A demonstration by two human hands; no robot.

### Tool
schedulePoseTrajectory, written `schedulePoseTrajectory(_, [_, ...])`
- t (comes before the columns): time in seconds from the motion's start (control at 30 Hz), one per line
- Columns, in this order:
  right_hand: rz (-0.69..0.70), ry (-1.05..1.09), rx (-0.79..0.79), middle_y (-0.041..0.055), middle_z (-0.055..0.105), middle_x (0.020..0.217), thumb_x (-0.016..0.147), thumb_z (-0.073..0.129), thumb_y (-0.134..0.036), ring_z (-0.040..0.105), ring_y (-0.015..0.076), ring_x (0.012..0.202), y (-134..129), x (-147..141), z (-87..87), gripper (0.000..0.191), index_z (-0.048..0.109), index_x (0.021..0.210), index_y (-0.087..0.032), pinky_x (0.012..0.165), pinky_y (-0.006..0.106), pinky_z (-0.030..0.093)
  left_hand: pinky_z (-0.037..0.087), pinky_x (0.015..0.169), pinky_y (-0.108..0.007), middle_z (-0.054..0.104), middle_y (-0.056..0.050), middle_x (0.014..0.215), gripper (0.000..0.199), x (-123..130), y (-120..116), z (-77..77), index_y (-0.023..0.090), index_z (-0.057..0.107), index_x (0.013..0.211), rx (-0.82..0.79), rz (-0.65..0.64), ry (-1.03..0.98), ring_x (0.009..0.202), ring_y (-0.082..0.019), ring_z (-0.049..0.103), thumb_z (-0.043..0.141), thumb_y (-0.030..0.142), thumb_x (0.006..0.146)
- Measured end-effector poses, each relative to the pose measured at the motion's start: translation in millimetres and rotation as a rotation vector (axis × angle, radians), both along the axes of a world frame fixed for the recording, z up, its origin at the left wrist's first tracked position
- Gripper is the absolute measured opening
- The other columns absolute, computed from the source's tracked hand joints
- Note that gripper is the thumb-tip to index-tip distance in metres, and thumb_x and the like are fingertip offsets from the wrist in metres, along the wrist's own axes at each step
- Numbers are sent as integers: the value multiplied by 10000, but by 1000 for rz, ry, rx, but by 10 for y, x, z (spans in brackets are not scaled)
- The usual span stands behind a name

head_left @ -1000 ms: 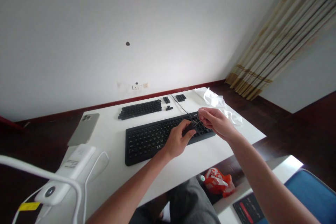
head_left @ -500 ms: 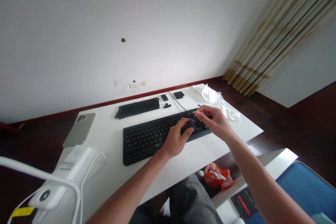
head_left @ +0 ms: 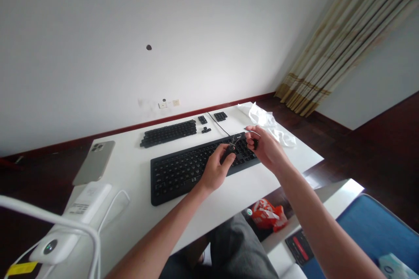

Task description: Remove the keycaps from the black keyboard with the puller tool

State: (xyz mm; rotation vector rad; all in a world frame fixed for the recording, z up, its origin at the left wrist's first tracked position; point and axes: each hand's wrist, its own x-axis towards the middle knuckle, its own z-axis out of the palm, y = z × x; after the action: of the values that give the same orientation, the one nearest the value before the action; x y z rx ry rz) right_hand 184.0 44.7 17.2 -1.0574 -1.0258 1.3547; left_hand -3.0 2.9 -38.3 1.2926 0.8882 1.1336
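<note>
A black keyboard (head_left: 181, 174) lies across the white table, its key positions looking bare of caps. Over its right half my left hand (head_left: 214, 170) is closed around the dark handle of a wire keycap puller (head_left: 236, 140), the thin wire loops pointing up and away. Just right of the wires, my right hand (head_left: 266, 148) is raised with fingers curled. A small black keycap (head_left: 255, 144) appears to sit in those fingers, partly hidden. Behind the keyboard, removed keycaps lie grouped: a long block (head_left: 170, 133) and smaller clusters (head_left: 220, 116).
A phone (head_left: 94, 163) lies at the table's left, with a white power strip (head_left: 80, 211) and cable nearer me. Crumpled clear plastic (head_left: 262, 117) sits at the back right. Below the table's front edge are an orange bag (head_left: 266, 214) and a blue seat (head_left: 369, 231).
My right hand has come away from the puller's wire tips and curled its fingers, a black keycap now showing in them. My left hand keeps its hold, and the wires stand more exposed.
</note>
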Motion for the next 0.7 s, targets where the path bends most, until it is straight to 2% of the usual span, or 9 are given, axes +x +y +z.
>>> schedulePoseTrajectory(0.07, [-34, 113, -100, 5, 585, 851, 788, 740, -306, 491, 121, 670, 80, 72, -87, 220, 669, 978, -223, 534, 246, 426, 372, 611, -209, 533, 4, 859, 338, 5, 12, -18, 187, 604, 1152, -44, -16, -59, 680, -90, 430, 624, 467, 963])
schedulePoseTrajectory(0.17, [-39, 166, -160, 23, 605, 927, 646, 687, -90, 556, 123, 719, 174, 209, -222, 329, 644, 945, -224, 553, 227, 500, 326, 556, -198, 464, 28, 810, 329, 6, 22, -25, 183, 587, 1139, -90, -29, -122, 637, -76, 376, 644, 443, 945])
schedulePoseTrajectory(0.27, [6, 179, -163, 39, 624, 985, 598, 632, 2, 621, 134, 788, 207, 312, -323, 428, 637, 955, -233, 625, 229, 586, 325, 559, -197, 472, 25, 823, 316, 5, 20, -28, 178, 591, 1134, -82, -25, -126, 642, -72, 377, 652, 417, 938])
schedulePoseTrajectory(0.33, [27, 195, -157, 46, 655, 1045, 615, 658, 26, 668, 141, 888, 205, 339, -358, 452, 654, 983, -236, 740, 231, 630, 347, 583, -200, 509, 12, 858, 310, 5, 17, -29, 175, 599, 1141, -62, -15, -108, 662, -74, 398, 651, 404, 938])
schedulePoseTrajectory(0.43, [36, 187, -135, 51, 703, 1130, 688, 761, -31, 698, 171, 1062, 215, 337, -369, 422, 677, 1043, -242, 894, 256, 640, 370, 609, -210, 541, -1, 877, 313, 4, 7, -13, 169, 609, 1139, -51, -6, -85, 673, -78, 420, 660, 391, 923])
schedulePoseTrajectory(0.5, [15, 162, -114, 57, 727, 1132, 721, 823, -115, 707, 185, 1096, 262, 330, -363, 382, 684, 1055, -235, 912, 261, 642, 360, 602, -215, 532, 4, 851, 316, 7, -12, 21, 163, 610, 1127, -60, -30, -93, 654, -75, 409, 671, 381, 906])
schedulePoseTrajectory(0.6, [2, 126, -81, 61, 753, 1074, 708, 891, -218, 725, 176, 1054, 418, 329, -351, 389, 702, 1047, -214, 887, 228, 637, 308, 569, -216, 477, 30, 785, 313, 26, -70, 95, 157, 600, 1105, -109, -151, -164, 614, -64, 365, 678, 369, 888])
schedulePoseTrajectory(0.7, [28, -24, 4, 62, 773, 1047, 709, 915, -323, 729, 182, 1021, 683, 327, -345, 459, 710, 1105, -217, 884, 263, 628, 253, 546, -225, 444, 44, 758, 345, 65, -151, 135, 151, 591, 1096, -207, -326, -276, 580, -52, 335, 700, 376, 857])
